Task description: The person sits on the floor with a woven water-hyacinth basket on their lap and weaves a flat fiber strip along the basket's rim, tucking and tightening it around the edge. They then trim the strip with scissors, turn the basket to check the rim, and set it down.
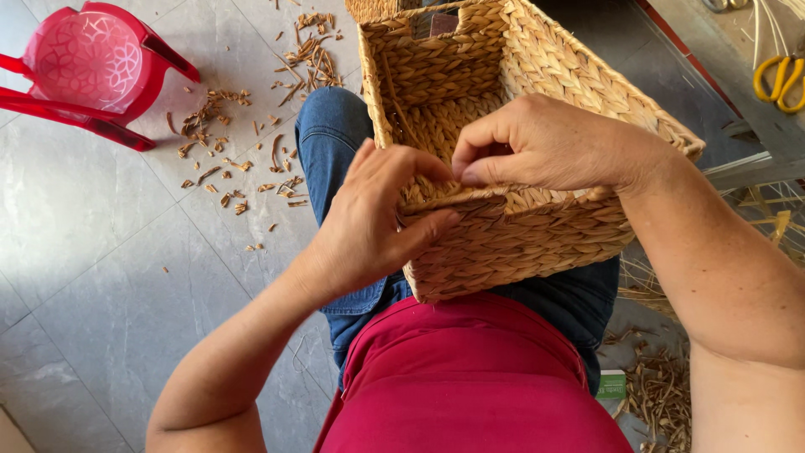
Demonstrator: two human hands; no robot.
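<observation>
A rectangular woven straw basket [537, 235] rests on my lap, its open top facing away from me. My left hand [377, 218] grips the near rim, thumb on the outer wall and fingers over the edge. My right hand [545, 143] is bent over the same rim, with fingertips pinched on a strand of the weave right beside my left fingers. Both hands touch the basket at its near top edge. I wear blue jeans and a red top.
A red plastic stool [92, 67] stands on the grey tiled floor at the upper left. Cut straw scraps [243, 143] litter the floor beside my knee. Yellow-handled scissors [780, 80] lie at the upper right. Loose straw [662, 394] is piled at the lower right.
</observation>
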